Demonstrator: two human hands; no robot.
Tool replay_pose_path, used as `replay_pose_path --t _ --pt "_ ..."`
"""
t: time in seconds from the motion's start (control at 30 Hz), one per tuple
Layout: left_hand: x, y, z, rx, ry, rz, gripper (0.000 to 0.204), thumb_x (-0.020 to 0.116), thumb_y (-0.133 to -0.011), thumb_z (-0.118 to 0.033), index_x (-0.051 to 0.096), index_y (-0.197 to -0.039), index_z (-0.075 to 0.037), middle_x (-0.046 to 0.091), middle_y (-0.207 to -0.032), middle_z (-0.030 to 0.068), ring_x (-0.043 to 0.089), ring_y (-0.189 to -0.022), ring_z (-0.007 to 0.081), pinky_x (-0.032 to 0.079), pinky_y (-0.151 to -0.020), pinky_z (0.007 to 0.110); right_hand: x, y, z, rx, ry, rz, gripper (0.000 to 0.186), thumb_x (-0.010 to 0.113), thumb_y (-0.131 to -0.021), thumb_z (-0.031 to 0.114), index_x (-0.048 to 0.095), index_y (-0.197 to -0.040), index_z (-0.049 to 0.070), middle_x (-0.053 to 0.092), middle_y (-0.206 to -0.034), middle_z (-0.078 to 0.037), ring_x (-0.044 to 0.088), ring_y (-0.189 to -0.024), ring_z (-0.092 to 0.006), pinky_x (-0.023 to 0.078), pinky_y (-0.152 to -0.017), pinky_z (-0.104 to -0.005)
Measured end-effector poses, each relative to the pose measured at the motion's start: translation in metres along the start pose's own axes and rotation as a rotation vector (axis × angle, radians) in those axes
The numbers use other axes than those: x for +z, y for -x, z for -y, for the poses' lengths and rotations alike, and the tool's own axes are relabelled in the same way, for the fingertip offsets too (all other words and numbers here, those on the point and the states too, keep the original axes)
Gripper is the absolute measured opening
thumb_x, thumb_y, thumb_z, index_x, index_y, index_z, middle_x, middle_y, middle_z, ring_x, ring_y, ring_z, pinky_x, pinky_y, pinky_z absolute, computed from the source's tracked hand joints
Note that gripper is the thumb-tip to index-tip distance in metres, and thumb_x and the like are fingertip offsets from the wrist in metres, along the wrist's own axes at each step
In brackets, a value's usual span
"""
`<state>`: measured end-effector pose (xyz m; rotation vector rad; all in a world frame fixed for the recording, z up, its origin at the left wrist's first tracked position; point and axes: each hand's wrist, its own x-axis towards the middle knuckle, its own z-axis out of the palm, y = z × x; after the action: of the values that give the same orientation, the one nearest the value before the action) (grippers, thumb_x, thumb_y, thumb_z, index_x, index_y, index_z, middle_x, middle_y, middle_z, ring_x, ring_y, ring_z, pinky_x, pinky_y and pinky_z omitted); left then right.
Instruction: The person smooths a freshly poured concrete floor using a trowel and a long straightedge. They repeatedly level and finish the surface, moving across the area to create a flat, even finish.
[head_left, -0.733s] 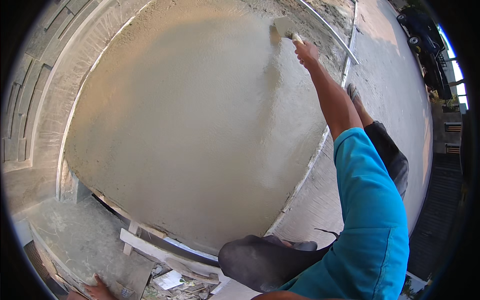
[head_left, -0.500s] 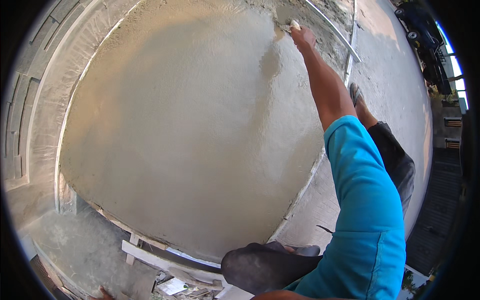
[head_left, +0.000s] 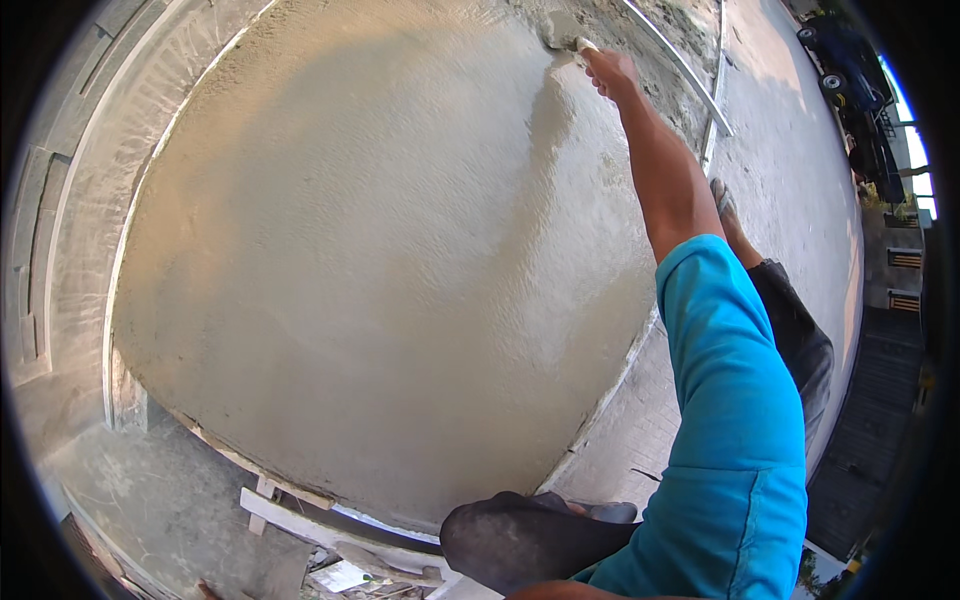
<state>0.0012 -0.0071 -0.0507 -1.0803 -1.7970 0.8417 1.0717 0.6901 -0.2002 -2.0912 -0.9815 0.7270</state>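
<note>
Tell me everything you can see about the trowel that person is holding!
The trowel is a hand tool with a flat, greyish blade and a pale handle. The right hand grips the handle, hiding most of it. It's near the top of the picture, where the smooth, wet-looking cement meets rougher grey stuff, and its blade points away from the person. It's too small to tell what it's made of.

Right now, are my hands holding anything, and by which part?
Your right hand holds a trowel by its handle; the left hand barely shows, so I can't tell.
</note>
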Motion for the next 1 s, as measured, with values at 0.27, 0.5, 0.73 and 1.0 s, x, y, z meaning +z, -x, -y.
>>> replay_pose_path --t 0.27,0.5,0.73,1.0 --pt "-0.002 0.011 0.029 -0.127 0.013 0.122 0.099 0.054 -0.081 -0.079 0.04 -0.145 -0.004 0.053 -0.133 0.0209 0.057 -0.112 0.042 0.05 -0.088 0.056 0.058 0.028 0.036 0.053 -0.136 0.154 0.029 0.067 -0.09 0.035 0.065 -0.101 0.008 0.059 -0.074 -0.003 0.048 -0.051 -0.0088 0.035 -0.039 -0.0266" --pt "-0.022 -0.005 0.002 -0.429 0.172 0.388 0.094 0.062 -0.081 -0.074 0.036 -0.154 -0.021 0.044 -0.151 0.0127 0.047 -0.13 0.0404 0.041 -0.104 0.057 0.11 0.08 0.081 -0.125 -0.21 0.288 0.034 0.068 -0.09 0.037 0.067 -0.112 0.011 0.056 -0.074 0.0 0.045 -0.048 -0.0066 0.034 -0.039 -0.0239" --pt "-0.027 0.008 -0.002 -0.433 0.245 0.35 0.092 0.066 -0.081 -0.07 0.039 -0.153 -0.018 0.045 -0.151 0.013 0.046 -0.13 0.0412 0.04 -0.104 0.056 0.261 0.163 0.164 -0.579 0.267 0.329 0.055 0.064 -0.089 0.049 0.062 -0.134 0.017 0.072 -0.11 -0.015 0.068 -0.104 -0.0313 0.052 -0.087 -0.0435" --pt "-0.049 -0.005 -0.012 -0.461 0.209 0.429 0.093 0.065 -0.081 -0.07 0.038 -0.153 -0.018 0.044 -0.152 0.0103 0.044 -0.132 0.0402 0.04 -0.105 0.056 0.253 0.176 0.185 -0.824 0.577 0.228 0.058 0.053 -0.095 0.054 0.046 -0.146 0.027 0.068 -0.123 -0.016 0.065 -0.113 -0.0348 0.051 -0.094 -0.0454"
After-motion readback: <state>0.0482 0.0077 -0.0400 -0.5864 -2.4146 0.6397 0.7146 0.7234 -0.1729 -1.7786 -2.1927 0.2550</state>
